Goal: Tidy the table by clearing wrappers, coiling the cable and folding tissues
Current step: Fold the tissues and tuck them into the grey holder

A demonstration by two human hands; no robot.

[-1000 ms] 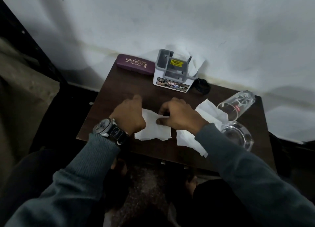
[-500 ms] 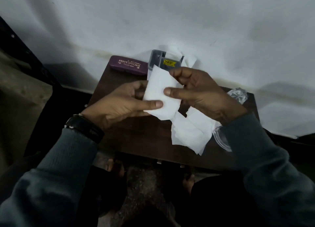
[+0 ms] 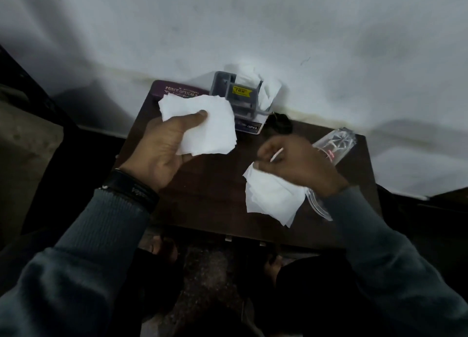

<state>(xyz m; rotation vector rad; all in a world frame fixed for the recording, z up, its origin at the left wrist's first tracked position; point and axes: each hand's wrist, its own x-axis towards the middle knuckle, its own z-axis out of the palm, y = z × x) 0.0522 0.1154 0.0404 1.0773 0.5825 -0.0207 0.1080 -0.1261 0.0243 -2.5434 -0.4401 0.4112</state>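
My left hand [image 3: 167,149] holds a folded white tissue [image 3: 205,124] above the left half of the small dark wooden table [image 3: 212,197], thumb pressed on its top face. My right hand [image 3: 296,164] is lower and to the right, fingers curled and pinching the top edge of a second, loosely spread white tissue [image 3: 273,197] that lies on the table. A small coil of black cable [image 3: 279,124] sits by the wall behind the right hand. More crumpled tissue [image 3: 263,88] pokes out behind the grey holder.
A grey and white plastic holder [image 3: 240,103] with a yellow label stands at the back edge against the white wall. A maroon glasses case [image 3: 174,91] lies to its left. A clear glass [image 3: 334,144] lies tipped on the right, with a glass ashtray [image 3: 319,205] near it.
The folded tissue was lifted off the table with both hands; now only my left hand holds it, moved left. My right hand let go and dropped to the second tissue.
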